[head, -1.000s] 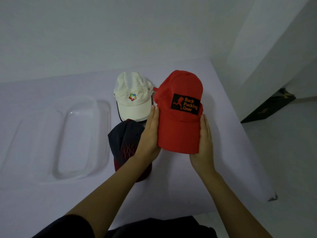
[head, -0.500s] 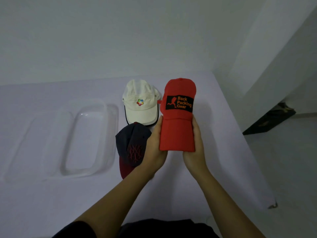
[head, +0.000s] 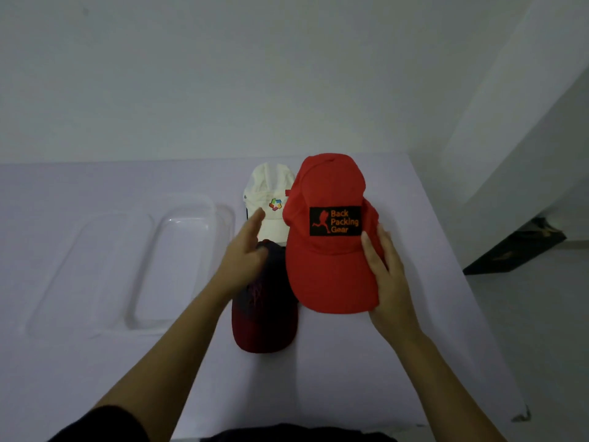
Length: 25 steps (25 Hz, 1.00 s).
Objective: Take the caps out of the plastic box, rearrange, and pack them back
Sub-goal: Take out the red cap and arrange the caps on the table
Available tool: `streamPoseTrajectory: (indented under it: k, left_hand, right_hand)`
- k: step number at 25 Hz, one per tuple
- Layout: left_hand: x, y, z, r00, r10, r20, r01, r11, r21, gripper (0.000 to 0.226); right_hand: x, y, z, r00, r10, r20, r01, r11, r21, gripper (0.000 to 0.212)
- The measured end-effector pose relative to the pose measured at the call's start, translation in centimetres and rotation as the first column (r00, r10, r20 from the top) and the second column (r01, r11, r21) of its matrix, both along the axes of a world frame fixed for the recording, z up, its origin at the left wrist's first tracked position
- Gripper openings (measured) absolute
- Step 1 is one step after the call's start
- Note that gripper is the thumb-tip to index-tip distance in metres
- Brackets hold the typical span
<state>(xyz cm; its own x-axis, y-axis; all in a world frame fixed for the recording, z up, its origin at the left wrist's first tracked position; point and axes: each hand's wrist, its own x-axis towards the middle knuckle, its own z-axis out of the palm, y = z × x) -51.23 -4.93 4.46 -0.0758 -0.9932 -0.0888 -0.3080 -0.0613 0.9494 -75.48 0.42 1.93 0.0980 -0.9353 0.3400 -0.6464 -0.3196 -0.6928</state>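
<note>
Gripping the red cap (head: 328,250) by the right side of its brim, the right hand (head: 389,282) has its thumb on top; the left hand (head: 245,253) is loose and empty over the dark cap (head: 267,314), white cap (head: 271,193) just behind. All 3 are out, right of the clear plastic box (head: 220,212). Caps look light, floppy crowns, stiffer brims, so I'd grab the brim.

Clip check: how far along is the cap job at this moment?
Done: three caps are out on the table, and the plastic box looks empty. In hand: the right hand grips the red cap at its brim edge, while the left hand is open over the dark cap; the white cap lies behind it. Left: finish arranging, then pack all three back.
</note>
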Motion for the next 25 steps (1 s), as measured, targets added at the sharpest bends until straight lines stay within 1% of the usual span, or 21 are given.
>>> streamPoseTrajectory:
  k: [1,2,3,4,5,6,7,8,10,11,12,13,14,15,16,17,18,19,20,23,25]
  left_hand:
    - [0.1,-0.9,1.3,0.981,0.099,-0.166,-0.095,0.995,0.032,0.06]
    - [0.3,-1.6,2.4,0.956,0.112,-0.271,-0.102,0.994,0.049,0.051]
    - [0.3,-2.3,3.6,0.947,0.05,-0.318,-0.032,0.998,0.061,0.052]
    - [-0.1,-3.2,4.7,0.948,-0.041,-0.317,0.072,0.994,0.086,0.054]
    - [-0.5,-3.7,5.7,0.957,-0.144,-0.251,0.179,0.976,0.121,0.053]
    - [-0.7,-3.9,6.3,0.954,-0.227,-0.197,0.259,0.954,0.151,0.049]
    - [-0.8,-4.0,6.5,0.95,-0.265,-0.167,0.293,0.941,0.169,0.042]
    - [-0.7,-4.1,6.4,0.945,-0.25,-0.213,0.289,0.941,0.178,0.036]
    - [-0.8,-4.1,6.2,0.917,-0.111,-0.383,0.196,0.962,0.189,0.028]
    - [-0.8,-4.1,5.8,0.907,-0.038,-0.419,0.129,0.973,0.191,0.026]
    - [-0.9,-4.2,5.6,0.91,0.016,-0.414,0.071,0.978,0.194,0.025]
    - [-0.9,-4.2,5.6,0.928,0.043,-0.369,0.027,0.983,0.182,0.026]
    - [-0.9,-4.2,5.7,0.942,0.055,-0.332,0.0,0.986,0.165,0.028]
    - [-0.9,-4.2,5.7,0.949,0.053,-0.311,-0.007,0.989,0.148,0.029]
    - [-1.2,-4.2,5.9,0.948,0.025,-0.318,0.017,0.991,0.131,0.029]
    - [-1.6,-3.9,6.4,0.942,-0.021,-0.336,0.061,0.992,0.109,0.027]
    - [-2.4,-3.5,7.0,0.927,-0.068,-0.369,0.109,0.99,0.09,0.026]
    - [-3.3,-3.1,7.4,0.909,-0.115,-0.402,0.154,0.986,0.067,0.026]
    - [-4.2,-2.8,7.6,0.891,-0.149,-0.429,0.186,0.982,0.045,0.027]
    - [-4.9,-2.6,7.8,0.875,-0.18,-0.449,0.213,0.977,0.024,0.028]
    - [-3.6,-2.8,7.6,0.842,-0.246,-0.48,0.326,0.941,0.091,0.04]
  right_hand:
    - [0.2,0.1,0.2,0.999,0.028,-0.04,-0.028,1.0,-0.008,0.065]
    - [0.5,0.1,0.3,0.995,0.053,-0.085,-0.054,0.998,-0.014,0.07]
    - [0.6,0.1,0.4,0.99,0.073,-0.123,-0.075,0.997,-0.013,0.072]
    - [0.7,0.1,0.4,0.985,0.089,-0.148,-0.091,0.996,-0.01,0.072]
    - [0.7,0.2,0.5,0.982,0.096,-0.164,-0.099,0.995,-0.01,0.07]
    - [0.8,0.3,0.5,0.981,0.095,-0.171,-0.098,0.995,-0.01,0.068]
    - [0.8,0.4,0.5,0.981,0.089,-0.171,-0.091,0.996,-0.003,0.066]
    - [0.9,0.6,0.4,0.981,0.084,-0.175,-0.084,0.996,0.005,0.067]
    - [0.7,0.9,0.1,0.966,0.109,-0.233,-0.111,0.994,0.005,0.076]
    - [0.5,1.1,0.1,0.947,0.156,-0.279,-0.16,0.987,0.009,0.084]
    - [0.1,1.1,0.1,0.93,0.227,-0.289,-0.222,0.974,0.049,0.091]
    - [-0.2,1.2,0.7,0.929,0.297,-0.222,-0.273,0.953,0.133,0.093]
    - [-0.5,1.1,1.5,0.945,0.316,-0.084,-0.293,0.932,0.212,0.087]
    - [-0.7,0.8,2.3,0.962,0.267,0.059,-0.273,0.931,0.243,0.078]
    - [-0.8,0.2,3.2,0.969,0.187,0.158,-0.224,0.939,0.26,0.071]
    - [-0.6,-0.6,4.4,0.966,0.12,0.228,-0.186,0.936,0.298,0.076]
    - [-0.3,-1.6,5.6,0.947,0.103,0.303,-0.21,0.916,0.343,0.089]
    - [0.0,-2.6,6.5,0.912,0.137,0.388,-0.293,0.878,0.379,0.099]
    - [0.2,-3.5,7.4,0.866,0.17,0.471,-0.386,0.826,0.41,0.1]
    - [0.4,-5.0,8.4,0.683,0.214,0.698,-0.615,0.684,0.393,0.074]
    - [0.4,-5.2,8.2,0.642,0.223,0.733,-0.653,0.661,0.37,0.061]
